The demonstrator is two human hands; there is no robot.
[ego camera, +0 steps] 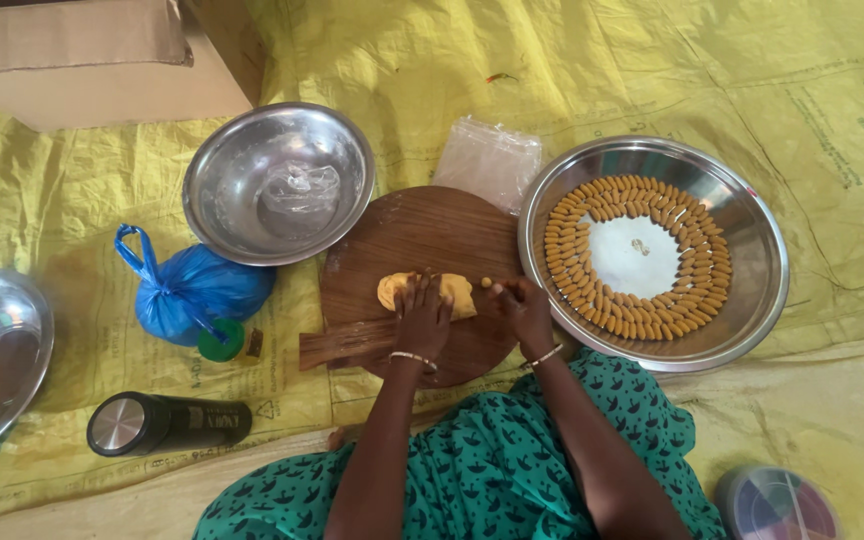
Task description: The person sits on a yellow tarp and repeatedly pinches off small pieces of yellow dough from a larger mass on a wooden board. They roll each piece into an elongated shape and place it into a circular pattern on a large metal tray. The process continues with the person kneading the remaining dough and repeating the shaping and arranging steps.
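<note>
On the round wooden board [422, 250], the left hand [422, 318] presses flat on the yellow dough lump [457, 290], lying crosswise. Right of it, the right hand [524, 305] pinches a small dough piece [486, 283].

1. One view only, from a camera worn on the person's head, looking almost straight down at the ground in front of them.
2. The person's lap fills the bottom edge; both forearms reach up-frame to the left hand [421, 318] and right hand [522, 308], near the centre.
3. The view is fairly near, yet wide: it takes in a steel tray [762, 290] just right of the right hand and a steel bowl [222, 160] beyond the left hand.
4. No second view shares the scene.
</note>
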